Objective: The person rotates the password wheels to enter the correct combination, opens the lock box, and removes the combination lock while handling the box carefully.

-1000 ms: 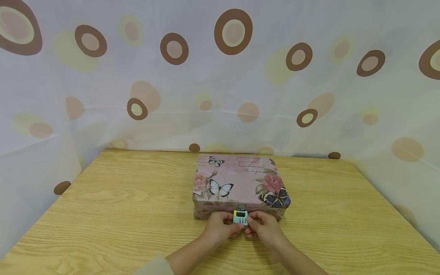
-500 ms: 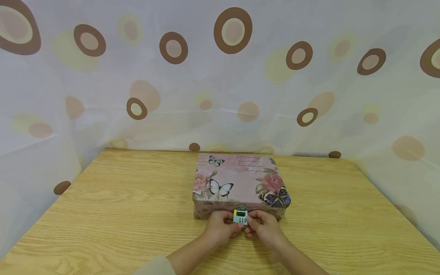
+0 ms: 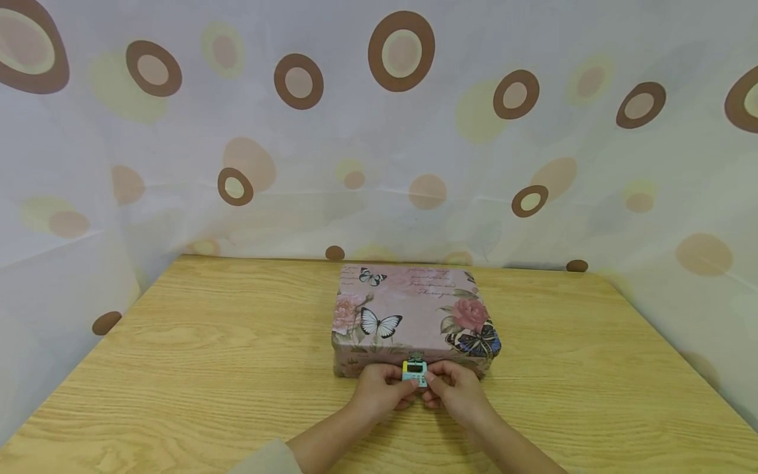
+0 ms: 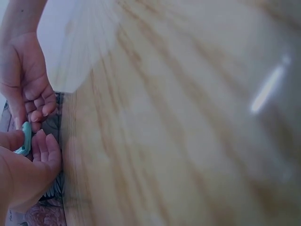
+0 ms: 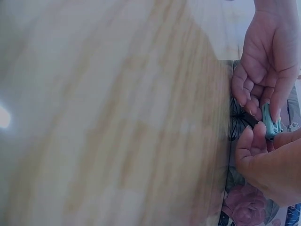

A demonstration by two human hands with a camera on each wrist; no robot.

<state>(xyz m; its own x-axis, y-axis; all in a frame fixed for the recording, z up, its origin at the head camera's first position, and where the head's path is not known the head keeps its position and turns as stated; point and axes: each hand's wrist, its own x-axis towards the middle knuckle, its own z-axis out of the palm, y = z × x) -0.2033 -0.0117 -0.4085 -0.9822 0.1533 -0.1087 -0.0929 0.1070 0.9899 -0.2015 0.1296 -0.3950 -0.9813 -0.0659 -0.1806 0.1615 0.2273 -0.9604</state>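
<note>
A small light-blue combination padlock (image 3: 415, 379) with a yellow corner hangs at the front clasp (image 3: 416, 356) of a pink box (image 3: 408, 309) printed with butterflies and roses. My left hand (image 3: 378, 394) pinches its left side, the thumb lying across the number dials. From the right, my right hand (image 3: 459, 394) pinches the other side between thumb and fingers. The left wrist view shows the teal edge of the padlock (image 4: 26, 136) between both sets of fingertips. In the right wrist view, the box's front (image 5: 247, 205) lies behind the hands. Part of the dial row is hidden by the thumb.
The box stands on a wood-grain table (image 3: 237, 349), near its back edge. Behind and at both sides hangs a white curtain (image 3: 367, 145) with brown and beige circles. A light sleeve (image 3: 269, 459) shows on the left forearm.
My left thumb has shifted slightly up and right over the padlock's dials, covering more of them. Both hands keep their grip, and the box stays in place.
</note>
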